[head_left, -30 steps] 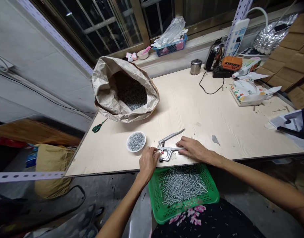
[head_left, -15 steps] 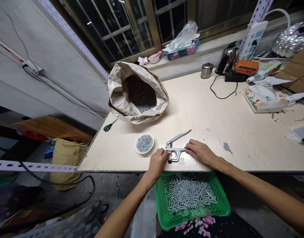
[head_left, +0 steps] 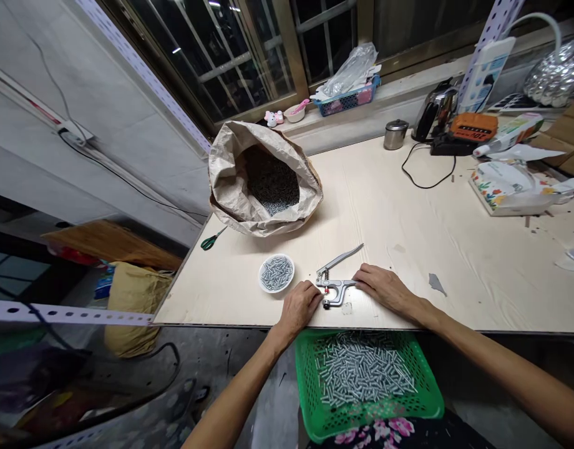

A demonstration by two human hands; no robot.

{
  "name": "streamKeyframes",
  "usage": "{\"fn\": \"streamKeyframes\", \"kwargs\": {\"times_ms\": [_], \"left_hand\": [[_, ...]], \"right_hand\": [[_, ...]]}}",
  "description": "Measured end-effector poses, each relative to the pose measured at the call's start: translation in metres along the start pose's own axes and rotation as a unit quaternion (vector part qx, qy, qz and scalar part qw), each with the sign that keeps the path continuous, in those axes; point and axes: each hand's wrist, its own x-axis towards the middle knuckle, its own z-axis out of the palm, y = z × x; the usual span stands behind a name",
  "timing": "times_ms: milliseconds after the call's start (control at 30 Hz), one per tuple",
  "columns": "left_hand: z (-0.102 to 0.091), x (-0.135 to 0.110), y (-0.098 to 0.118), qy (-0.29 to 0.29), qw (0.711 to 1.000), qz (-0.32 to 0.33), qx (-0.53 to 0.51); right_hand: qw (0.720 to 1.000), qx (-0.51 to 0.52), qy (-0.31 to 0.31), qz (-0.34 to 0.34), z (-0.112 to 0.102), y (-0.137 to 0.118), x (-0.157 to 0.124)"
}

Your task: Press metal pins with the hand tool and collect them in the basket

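A pair of snap fastener pliers (head_left: 336, 288) lies on the light wooden tabletop, its upper handle spread away from the lower one and a red bit showing at its jaws. My right hand (head_left: 383, 288) grips the end of the lower handle between thumb and fingers. At the jaw side is my left hand (head_left: 300, 308), fingers curled and pinched together; anything between the fingertips is too small to make out. Just beyond it stands a white bowl (head_left: 276, 274) of small metal pins or screws. Below the table edge, a green basket (head_left: 310, 418) holds many more metal pieces.
Behind the bowl stands a large paper-lined sack (head_left: 226, 181) of dark metal pieces. Green-handled scissors (head_left: 209, 241) lie at the left edge. Farther right are a metal canister (head_left: 395, 135), a kettle (head_left: 432, 112), an orange battery (head_left: 474, 126), a tissue pack (head_left: 506, 187) and a grey scrap (head_left: 437, 284).
The whole view has shifted slightly. My left fingertips sit a little farther from the jaws of the pliers. The right hand keeps its grip on the handle.
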Motion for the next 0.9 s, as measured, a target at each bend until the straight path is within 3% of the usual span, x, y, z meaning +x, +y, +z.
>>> {"fn": "streamKeyframes", "kwargs": {"times_ms": [67, 200, 267, 400, 467, 567, 733, 900], "left_hand": [[-0.007, -0.014, 0.006, 0.005, 1.000, -0.002, 0.013], [-0.023, -0.046, 0.023, -0.004, 0.994, 0.099, 0.046], [-0.032, -0.049, 0.020, 0.018, 0.992, 0.100, 0.071], [-0.052, -0.021, -0.018, 0.131, 0.979, -0.093, 0.125], [-0.058, -0.002, -0.040, 0.141, 0.964, -0.166, 0.152], [-0.062, 0.018, -0.058, 0.098, 0.961, -0.183, 0.182], [-0.059, 0.026, -0.057, 0.000, 0.963, -0.133, 0.233], [-0.061, 0.028, -0.056, -0.017, 0.961, -0.156, 0.226]], "right_hand": [[1.000, 0.002, 0.006, 0.000, 0.002, 0.000, -0.001], [1.000, 0.000, 0.008, 0.002, 0.006, 0.001, -0.001], [1.000, 0.003, 0.007, 0.004, 0.007, 0.001, -0.001], [1.000, 0.011, 0.009, 0.002, 0.008, 0.002, -0.002], [1.000, 0.011, 0.012, 0.004, 0.009, 0.002, -0.003], [1.000, 0.008, 0.014, 0.004, 0.009, 0.001, -0.002], [1.000, 0.002, 0.017, 0.003, 0.009, 0.000, -0.003], [0.999, -0.003, 0.033, -0.005, 0.013, 0.002, -0.003]]}}
